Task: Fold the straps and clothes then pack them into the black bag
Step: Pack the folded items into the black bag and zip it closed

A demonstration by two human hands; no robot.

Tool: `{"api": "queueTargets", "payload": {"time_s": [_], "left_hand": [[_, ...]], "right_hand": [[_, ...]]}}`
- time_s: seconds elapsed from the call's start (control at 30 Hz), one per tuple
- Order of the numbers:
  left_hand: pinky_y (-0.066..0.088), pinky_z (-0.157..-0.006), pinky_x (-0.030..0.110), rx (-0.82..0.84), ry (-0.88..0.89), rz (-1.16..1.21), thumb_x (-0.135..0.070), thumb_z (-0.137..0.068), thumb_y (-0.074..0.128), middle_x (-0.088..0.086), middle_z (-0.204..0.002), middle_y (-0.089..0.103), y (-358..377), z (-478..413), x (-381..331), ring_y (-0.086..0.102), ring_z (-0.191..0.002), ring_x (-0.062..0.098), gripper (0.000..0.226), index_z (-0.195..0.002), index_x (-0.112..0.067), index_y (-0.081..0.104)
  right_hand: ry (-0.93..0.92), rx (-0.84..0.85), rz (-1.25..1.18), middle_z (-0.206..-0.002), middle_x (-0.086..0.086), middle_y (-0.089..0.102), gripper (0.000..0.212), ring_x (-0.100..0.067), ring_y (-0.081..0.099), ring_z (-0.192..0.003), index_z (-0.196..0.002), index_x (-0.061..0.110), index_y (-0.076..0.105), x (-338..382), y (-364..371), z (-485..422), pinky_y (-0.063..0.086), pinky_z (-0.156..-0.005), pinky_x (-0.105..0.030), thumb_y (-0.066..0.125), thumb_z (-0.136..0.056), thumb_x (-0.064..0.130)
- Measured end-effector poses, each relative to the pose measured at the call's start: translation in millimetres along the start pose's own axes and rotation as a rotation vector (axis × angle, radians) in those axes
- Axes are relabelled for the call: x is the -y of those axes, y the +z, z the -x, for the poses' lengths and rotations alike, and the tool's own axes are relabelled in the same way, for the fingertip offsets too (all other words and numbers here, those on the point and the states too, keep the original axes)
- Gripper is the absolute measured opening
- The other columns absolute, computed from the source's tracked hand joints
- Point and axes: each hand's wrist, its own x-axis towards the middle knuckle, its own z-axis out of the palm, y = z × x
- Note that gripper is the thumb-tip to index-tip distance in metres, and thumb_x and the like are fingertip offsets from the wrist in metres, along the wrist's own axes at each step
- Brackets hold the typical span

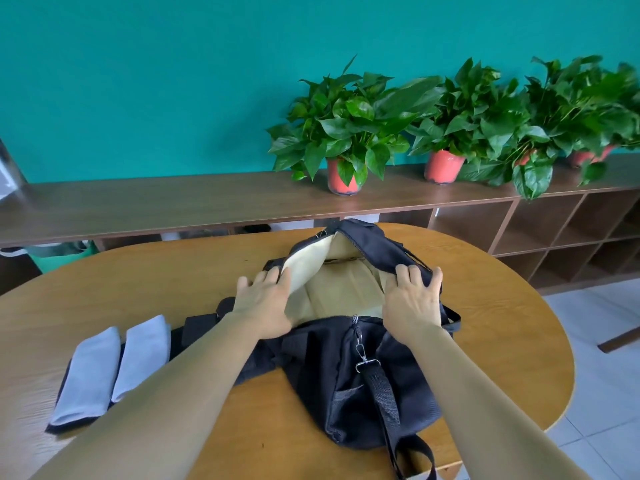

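Observation:
The black bag (349, 386) lies on the wooden table (502, 323), its zip open and its beige lining (341, 285) showing. My left hand (265, 303) rests on the left rim of the opening with fingers fairly straight against the beige flap. My right hand (414, 299) grips the right rim, fingers curled over the black edge. A black shoulder strap (384, 400) clipped to the bag runs toward me. To the left lie two folded light-blue cloths (114, 362) on a dark piece, beside a black strap piece (199, 327).
A long wooden shelf unit (173, 202) runs behind the table with several potted plants (346, 133) in red pots. A green bag (62, 254) sits at the back left. Tiled floor (595, 358) lies to the right of the table's rounded edge.

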Motion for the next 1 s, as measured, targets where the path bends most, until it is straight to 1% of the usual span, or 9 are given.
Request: {"api": "queueTargets", "payload": {"time_s": [0.1,0.27,0.4,0.53,0.6,0.67,0.73,0.8,1.0], "left_hand": [[0.026,-0.092,0.039,-0.013,0.004,0.007,-0.049,-0.079,0.061,0.003,-0.148,0.022,-5,3,-1,0.03,-0.127,0.023,0.091,-0.148,-0.019,0.01],[0.017,-0.109,0.046,-0.059,0.051,0.14,-0.05,-0.094,0.042,0.001,-0.158,-0.004,-25,18,2,0.008,-0.142,0.025,0.062,-0.148,-0.035,0.015],[0.013,-0.112,0.047,-0.121,0.073,0.164,-0.046,-0.1,0.03,0.0,-0.159,-0.004,-30,44,18,0.005,-0.144,0.025,0.055,-0.15,-0.037,0.008],[0.014,-0.112,0.047,-0.133,-0.054,0.183,-0.041,-0.102,0.027,-0.001,-0.159,0.001,-19,76,62,0.009,-0.143,0.024,0.052,-0.15,-0.037,0.008],[0.015,-0.11,0.048,-0.128,-0.154,0.175,-0.038,-0.102,0.026,0.0,-0.159,0.004,-12,94,92,0.012,-0.143,0.024,0.051,-0.151,-0.035,0.01],[0.018,-0.109,0.048,-0.104,-0.225,0.159,-0.036,-0.103,0.025,-0.001,-0.159,0.005,-6,110,120,0.014,-0.142,0.025,0.051,-0.151,-0.034,0.01],[0.019,-0.108,0.048,-0.07,-0.265,0.15,-0.034,-0.103,0.025,-0.002,-0.16,0.005,1,123,139,0.016,-0.14,0.025,0.05,-0.151,-0.034,0.01],[0.019,-0.109,0.047,-0.041,-0.263,0.138,-0.034,-0.103,0.024,-0.004,-0.16,0.005,7,132,148,0.015,-0.141,0.024,0.05,-0.151,-0.034,0.01],[0.007,-0.114,0.044,-0.01,-0.026,0.166,-0.039,-0.103,0.023,-0.008,-0.16,0.004,32,138,135,-0.001,-0.147,0.014,0.05,-0.151,-0.035,0.011]], "right_hand": [[-0.001,-0.016,0.02,-0.13,-0.007,0.038,0.047,-0.029,0.032,-0.126,-0.132,0.012,0.043,0,-2,2,0.01,-0.11,-0.062,0.046,-0.086,0.02],[-0.024,-0.032,0.019,-0.145,-0.013,0.027,0.043,-0.03,0.021,-0.136,-0.13,0.02,0.05,3,-20,8,0.007,-0.111,-0.062,0.048,-0.086,0.02],[-0.084,-0.048,-0.026,-0.153,-0.016,0.015,0.042,-0.031,0.012,-0.141,-0.126,0.023,0.054,18,-33,18,0.004,-0.112,-0.061,0.053,-0.084,0.016],[-0.128,-0.096,-0.079,-0.151,-0.013,0.025,0.025,-0.029,0.02,-0.139,-0.105,0.018,0.068,55,-48,31,0.005,-0.111,-0.057,0.052,-0.085,0.019],[-0.17,-0.182,-0.139,-0.136,-0.015,0.046,0.019,-0.033,0.038,-0.126,-0.096,0.015,0.069,82,-54,35,0.018,-0.103,-0.054,0.06,-0.079,0.015],[-0.211,-0.315,-0.223,-0.1,-0.011,0.064,0.017,-0.034,0.056,-0.095,-0.079,0.015,0.069,111,-58,38,0.038,-0.084,-0.047,0.072,-0.063,0.009],[-0.266,-0.43,-0.34,-0.08,-0.005,0.064,0.016,-0.031,0.056,-0.078,-0.07,0.015,0.068,141,-61,43,0.042,-0.071,-0.039,0.072,-0.059,0.005],[-0.322,-0.485,-0.409,-0.076,-0.003,0.062,0.013,-0.03,0.054,-0.075,-0.072,0.016,0.069,169,-62,51,0.04,-0.067,-0.037,0.068,-0.065,0.005],[-0.314,-0.179,-0.333,-0.062,0.001,0.058,0.016,-0.025,0.051,-0.068,-0.064,0.02,0.064,212,-36,64,0.039,-0.058,-0.035,0.08,-0.066,0.023]]}}
